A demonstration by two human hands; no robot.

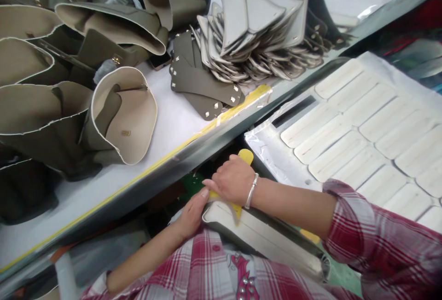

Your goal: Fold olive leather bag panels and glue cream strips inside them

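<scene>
My right hand point(232, 179), with a silver bangle at the wrist, is closed round a yellow tool point(246, 156) whose end sticks out past my knuckles. It presses on the end of a long grey leather strip point(262, 233) lying across my lap. My left hand point(191, 212) pinches the strip's near end with thumb and fingers. Both sleeves are red and white plaid.
A white shelf point(176, 125) with a yellow-taped edge carries olive leather bag bodies point(117, 116), dark strips with metal corners point(203, 90) and a heap of grey leather pieces point(255, 28). A foil-lined tray point(272, 152) of pale oblong strips lies to the right.
</scene>
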